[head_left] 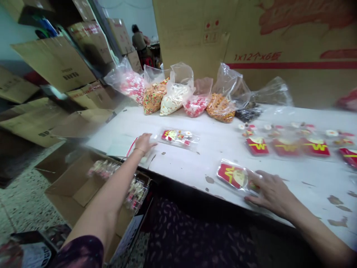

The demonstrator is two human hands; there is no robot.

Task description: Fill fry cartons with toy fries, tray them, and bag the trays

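Note:
My left hand (143, 145) is over the left part of the white table, its thumb and fingers closed on what looks like a clear plastic bag (147, 159), though blur softens the edges. Just right of it lies a clear packet (176, 137) with a red and yellow fries-carton shape and small colourful pieces. Near the front edge, my right hand (272, 191) grips the right end of a similar packet (231, 175); its fingers cover part of the contents. A flat stack with a red stripe (122, 147) lies left of my left hand.
Several clear bags of small coloured pieces (175, 98) stand along the table's back. Several similar packets (287, 146) lie in a row at right. Below the table's left edge, an open carton (83, 190) holds packed items. Cardboard boxes (55, 63) are stacked at left; a person (139, 41) is far behind.

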